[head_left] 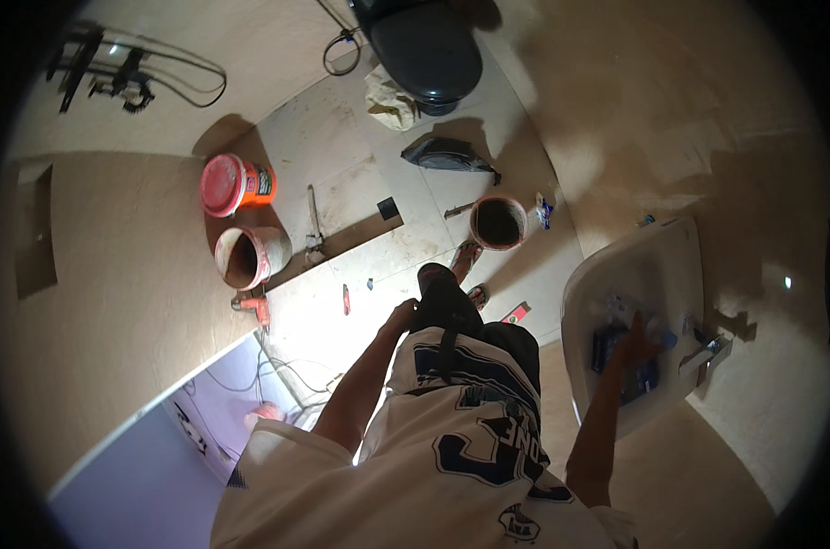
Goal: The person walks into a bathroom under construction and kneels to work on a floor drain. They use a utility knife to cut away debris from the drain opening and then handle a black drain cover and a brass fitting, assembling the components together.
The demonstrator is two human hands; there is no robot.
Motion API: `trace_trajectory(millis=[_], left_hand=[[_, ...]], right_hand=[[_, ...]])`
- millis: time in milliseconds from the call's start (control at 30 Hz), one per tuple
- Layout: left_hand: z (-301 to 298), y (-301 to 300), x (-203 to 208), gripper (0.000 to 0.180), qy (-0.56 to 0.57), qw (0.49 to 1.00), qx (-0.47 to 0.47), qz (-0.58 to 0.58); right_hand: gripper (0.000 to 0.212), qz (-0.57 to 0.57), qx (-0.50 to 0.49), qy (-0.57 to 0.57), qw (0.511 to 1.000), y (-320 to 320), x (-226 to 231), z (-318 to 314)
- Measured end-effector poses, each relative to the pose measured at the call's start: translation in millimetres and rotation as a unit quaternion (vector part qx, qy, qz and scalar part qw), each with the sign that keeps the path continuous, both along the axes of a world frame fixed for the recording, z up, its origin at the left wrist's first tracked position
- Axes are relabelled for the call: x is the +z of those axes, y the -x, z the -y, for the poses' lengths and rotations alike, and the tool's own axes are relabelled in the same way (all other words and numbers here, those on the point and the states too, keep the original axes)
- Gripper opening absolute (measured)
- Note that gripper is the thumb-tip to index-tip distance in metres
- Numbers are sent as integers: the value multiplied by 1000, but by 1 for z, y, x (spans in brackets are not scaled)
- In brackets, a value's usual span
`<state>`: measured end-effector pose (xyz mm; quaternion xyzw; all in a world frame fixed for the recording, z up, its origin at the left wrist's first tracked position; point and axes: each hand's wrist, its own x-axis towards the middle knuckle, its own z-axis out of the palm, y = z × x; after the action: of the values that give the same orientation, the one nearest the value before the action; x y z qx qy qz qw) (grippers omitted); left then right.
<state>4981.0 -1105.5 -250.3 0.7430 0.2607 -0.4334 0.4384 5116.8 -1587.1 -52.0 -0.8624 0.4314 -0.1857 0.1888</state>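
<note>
My right hand [636, 346] reaches down into a white washbasin [577, 316] on the right. Right beside its fingers is a clear plastic bottle with a blue cap [668, 340]; whether the fingers grip it is too dim to see. Dark blue packages [641, 380] lie in the basin, around and under the hand. A chrome tap [705, 355] rises at the basin's right edge. At my left thigh hangs my left hand [401, 317], against my dark shorts [447, 306], with its fingers mostly hidden.
A bucket of dark mix [499, 222] stands in front of my feet. To the left are an orange bucket [238, 185], a pale bucket [250, 257], a hammer-like tool [313, 224] and a red power drill [253, 308]. A black toilet [431, 59] is at the far end.
</note>
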Motion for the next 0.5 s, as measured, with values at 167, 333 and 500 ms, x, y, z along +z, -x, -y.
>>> trace_trajectory(millis=[167,333,500], left_hand=[[15,72,-4,27,-31,997,6,73],[26,128,-25,27,-31,998,10,59],[21,169,-27,27,-31,995,40,87]], right_hand=[[93,12,-24,-49,998,3,-7,1],[80,61,-25,-112,992,26,-43,38],[61,-184,270,274,905,50,-73,96]])
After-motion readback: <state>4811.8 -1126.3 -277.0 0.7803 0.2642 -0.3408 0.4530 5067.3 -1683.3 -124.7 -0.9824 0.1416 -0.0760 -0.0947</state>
